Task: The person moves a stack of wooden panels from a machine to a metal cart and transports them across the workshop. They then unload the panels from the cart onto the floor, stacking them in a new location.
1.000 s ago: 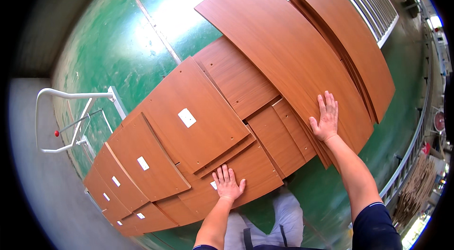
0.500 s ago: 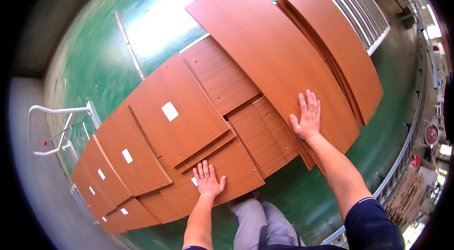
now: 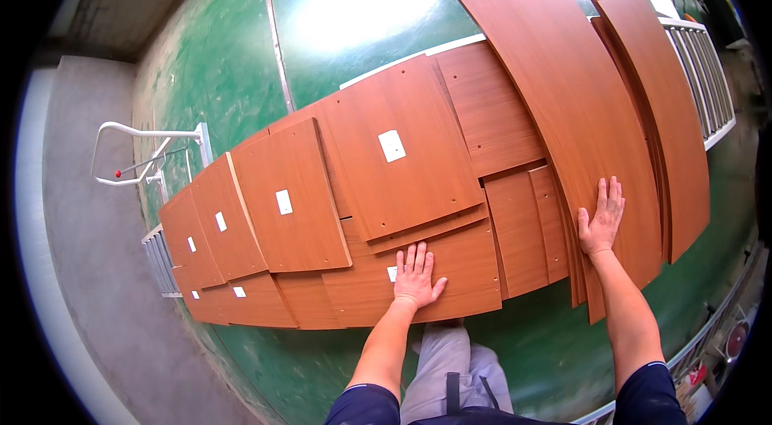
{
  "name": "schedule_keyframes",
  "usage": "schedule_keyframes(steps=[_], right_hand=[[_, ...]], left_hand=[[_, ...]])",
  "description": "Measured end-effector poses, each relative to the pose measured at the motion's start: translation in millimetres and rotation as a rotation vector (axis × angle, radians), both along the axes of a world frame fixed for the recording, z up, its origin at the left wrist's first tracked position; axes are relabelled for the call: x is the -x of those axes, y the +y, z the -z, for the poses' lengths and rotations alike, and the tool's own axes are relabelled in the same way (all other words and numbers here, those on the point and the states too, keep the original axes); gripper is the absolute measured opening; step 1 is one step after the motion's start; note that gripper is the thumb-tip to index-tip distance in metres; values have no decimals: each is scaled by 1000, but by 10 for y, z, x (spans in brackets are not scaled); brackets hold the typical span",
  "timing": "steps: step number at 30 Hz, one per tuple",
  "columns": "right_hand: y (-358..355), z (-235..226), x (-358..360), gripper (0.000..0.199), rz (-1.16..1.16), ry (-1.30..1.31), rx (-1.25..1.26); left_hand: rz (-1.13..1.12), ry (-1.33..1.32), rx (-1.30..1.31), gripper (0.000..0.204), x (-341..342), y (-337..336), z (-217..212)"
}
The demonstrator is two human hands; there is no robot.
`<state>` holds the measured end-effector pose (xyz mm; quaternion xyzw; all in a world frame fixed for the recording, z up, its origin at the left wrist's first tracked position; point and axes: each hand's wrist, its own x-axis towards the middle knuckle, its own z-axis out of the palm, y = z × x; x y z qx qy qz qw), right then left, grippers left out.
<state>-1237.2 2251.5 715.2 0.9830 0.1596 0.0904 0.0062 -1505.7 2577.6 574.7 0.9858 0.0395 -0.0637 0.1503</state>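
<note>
My left hand (image 3: 415, 280) lies flat, fingers spread, on a reddish-brown wood-grain panel (image 3: 462, 274) at the near edge of the spread stack. Its fingertips reach toward a small white label (image 3: 392, 273) on that board and the edge of the square panel (image 3: 406, 115) behind. To the right, my right hand (image 3: 602, 217) rests palm down with fingers extended on a long brown panel (image 3: 555, 63), close to its left edge. That board lies across others, whose edges show beneath it. Neither hand grips anything.
Several labelled brown panels (image 3: 293, 196) overlap toward the left. Another long panel (image 3: 655, 95) lies at the right, beside a roller conveyor (image 3: 698, 71). A white tubular frame (image 3: 149, 134) stands at the left on the green floor (image 3: 217, 63), near a grey wall.
My view has turned left, so panels and hands appear farther right in the picture. Both hands stay flat on the same boards, and the panels keep their arrangement.
</note>
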Motion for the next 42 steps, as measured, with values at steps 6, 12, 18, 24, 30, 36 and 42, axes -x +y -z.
schedule_keyframes(steps=[6,12,18,24,30,36,42], right_hand=[[-108,-42,63,84,47,56,52],[-27,-107,-193,83,103,173,-28],[-26,-51,-231,80,119,231,-48],[-44,-125,-205,80,95,284,-53],[-929,-736,-1075,76,-47,194,-166],[-2751,-1078,-2001,86,460,344,121],[-4201,-1191,-2778,96,485,409,-124]], left_hand=[[46,70,-13,90,21,-42,49],[27,98,-41,89,-141,-44,-64],[55,41,-101,86,-180,-28,-181],[3,124,-25,85,-130,-84,-282],[23,2,-70,88,-42,-39,-264],[-23,211,-76,90,-103,-200,-351],[-256,-96,-141,71,-643,-945,-719]])
